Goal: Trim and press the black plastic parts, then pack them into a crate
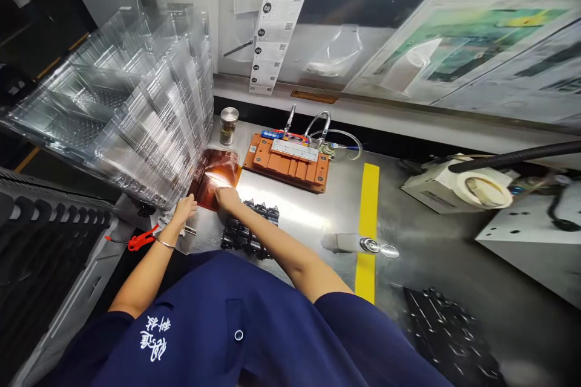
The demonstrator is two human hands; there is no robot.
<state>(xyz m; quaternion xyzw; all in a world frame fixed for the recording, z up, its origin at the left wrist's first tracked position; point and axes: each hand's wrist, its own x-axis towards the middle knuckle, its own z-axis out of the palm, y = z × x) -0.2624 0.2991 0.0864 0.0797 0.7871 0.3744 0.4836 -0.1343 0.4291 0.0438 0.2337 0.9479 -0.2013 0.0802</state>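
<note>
Film (218,163), amber, glossy, on metal table (304,214) beside clear trays (158,121). Presumably light, flexible, slippery; best pinched at a free edge. Right hand (228,199) on near side, left hand (184,210) by near-left corner; clamped or apart, cannot tell.

Coppery-brown sheet (216,174); orange fixture (282,170); yellow stripe (368,205); black parts (240,234); navy shirt (204,320), white lettering (155,338).

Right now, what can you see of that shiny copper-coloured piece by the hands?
The copper-coloured piece looks like thin, glossy plastic, wrinkled toward its far edge, with bright glare. It lies on the metal bench beside the clear tray stack. The right hand touches its near right side; the left hand is nearby, contact unclear.
</note>
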